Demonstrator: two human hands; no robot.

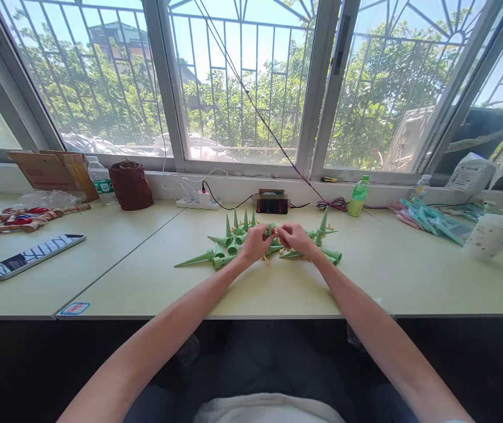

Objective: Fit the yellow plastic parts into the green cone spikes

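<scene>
Several hollow green plastic spikes (pixel 195 259), shaped like long cones with a round collar, lie and stand in a cluster on the table, with small yellow parts (pixel 267 260) among them. Over the middle of this cluster my left hand (pixel 257 242) is closed around one green spike (pixel 270 228), whose upper end shows above the fingers. Right beside it, my right hand (pixel 295 238) pinches a small yellow piece (pixel 277 232) against that spike. The fingers cover most of where the two parts meet. An upright green spike (pixel 323 222) stands just right of my right hand.
A phone (pixel 271 204) leans at the back near a power strip (pixel 197 203). Left are a large phone (pixel 29 257), wooden toys (pixel 26 219), a brown pouch (pixel 130 185) and a water bottle (pixel 101 182). Right are a green bottle (pixel 358 197), teal plastic pieces (pixel 436 218) and a white bag (pixel 492 235).
</scene>
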